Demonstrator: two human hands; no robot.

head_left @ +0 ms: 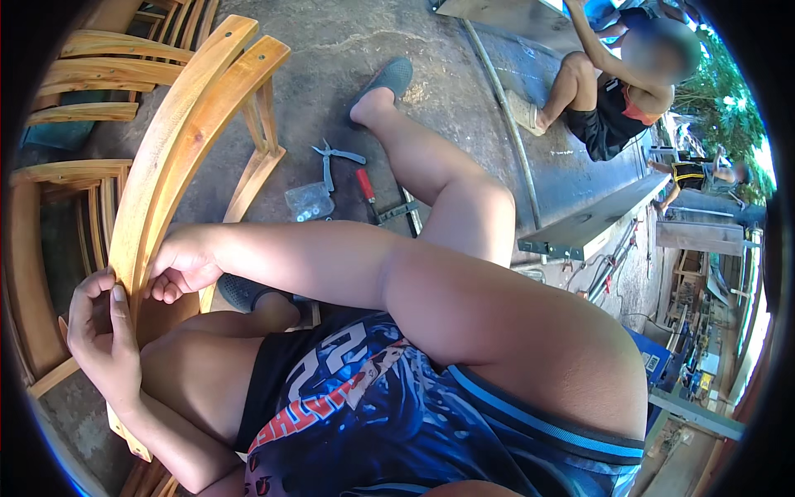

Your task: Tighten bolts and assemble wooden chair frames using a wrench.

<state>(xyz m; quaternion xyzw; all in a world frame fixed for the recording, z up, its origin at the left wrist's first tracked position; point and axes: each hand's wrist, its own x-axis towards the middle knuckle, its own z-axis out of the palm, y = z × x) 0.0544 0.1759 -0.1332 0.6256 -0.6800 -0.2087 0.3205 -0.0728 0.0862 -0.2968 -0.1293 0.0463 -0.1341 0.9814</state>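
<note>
The left hand (106,344) pinches the curved wooden frame (157,149), where steady, light pressure should serve. Whether the right hand (189,255), close beside, grips it is unclear.

Honey-coloured, varnished wooden furniture frame (152,161), at the left of the view. Two long, bowed wooden rails (192,137) run side by side, a narrow gap between them toward their upper ends. The pair slants from upper right to lower left, its outer curve facing the upper left. Grain streaks and a dark knot mark the faces; small dark round spots show near the squared upper ends. Slimmer, straight wooden members (248,184) extend on the right side, meeting at an angled joint. The lower stretch is partly hidden.
</note>
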